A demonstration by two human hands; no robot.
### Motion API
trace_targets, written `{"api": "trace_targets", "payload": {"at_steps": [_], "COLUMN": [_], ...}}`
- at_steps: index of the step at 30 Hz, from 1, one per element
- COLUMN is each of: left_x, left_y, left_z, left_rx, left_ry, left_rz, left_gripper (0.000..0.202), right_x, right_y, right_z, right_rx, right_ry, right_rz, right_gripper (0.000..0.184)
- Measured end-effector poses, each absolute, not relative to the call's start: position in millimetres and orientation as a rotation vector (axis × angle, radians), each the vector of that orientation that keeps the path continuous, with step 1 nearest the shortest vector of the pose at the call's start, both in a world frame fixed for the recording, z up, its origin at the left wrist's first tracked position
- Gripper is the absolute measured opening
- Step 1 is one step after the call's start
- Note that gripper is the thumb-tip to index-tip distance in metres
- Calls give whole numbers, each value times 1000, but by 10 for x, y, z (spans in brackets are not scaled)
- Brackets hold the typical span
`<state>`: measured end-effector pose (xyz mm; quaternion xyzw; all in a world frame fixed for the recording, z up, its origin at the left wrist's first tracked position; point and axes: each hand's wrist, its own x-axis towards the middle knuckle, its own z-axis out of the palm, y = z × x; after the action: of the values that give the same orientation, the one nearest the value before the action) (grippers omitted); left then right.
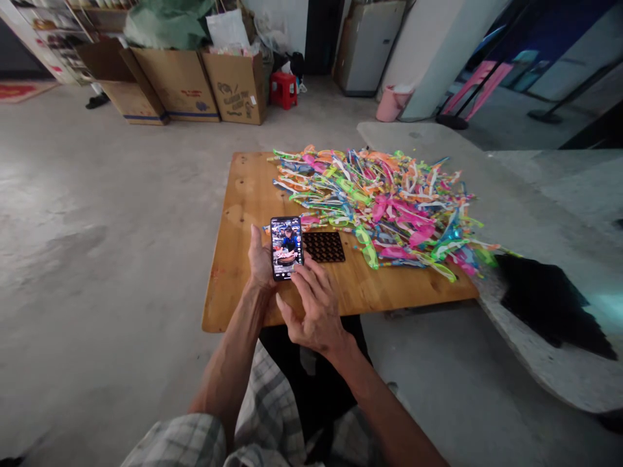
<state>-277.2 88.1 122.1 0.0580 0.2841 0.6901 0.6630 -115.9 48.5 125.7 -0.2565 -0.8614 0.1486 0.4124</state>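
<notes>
Biggest thing here is the wooden table [238, 201], mid-frame, then the cardboard boxes [172, 84] lined up at upper left. A messy pile [370, 201] of neon plastic bits, some shaped like glasses, covers the table's right part. There's also a red stool [283, 89] at top centre.

The person's right hand [314, 308] has loose, half-curled fingers over the phone's lower right corner, blocking a bit of it; can't tell if they touch. The left hand [261, 264] is holding the phone from the left and underneath, thumb off to the side. Right of it lies a flat black case [326, 248] with a brownish pattern.

The phone [287, 250] itself, near frame centre, is slim, dark-edged and tilted slightly. Screen's lit: someone in blue, whitish text low down, tiny icons down the right edge, too small to read.
</notes>
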Motion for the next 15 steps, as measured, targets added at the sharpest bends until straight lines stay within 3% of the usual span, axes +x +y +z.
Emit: {"api": "trace_targets", "payload": {"at_steps": [15], "left_x": [-2747], "left_y": [868], "left_z": [1373], "left_rx": [94], "left_ry": [653], "left_rz": [1547], "left_gripper": [91], "right_x": [-1187], "right_y": [492], "right_z": [1289], "right_rx": [-676], "right_ry": [-2244], "right_rz": [355], "right_gripper": [49]}}
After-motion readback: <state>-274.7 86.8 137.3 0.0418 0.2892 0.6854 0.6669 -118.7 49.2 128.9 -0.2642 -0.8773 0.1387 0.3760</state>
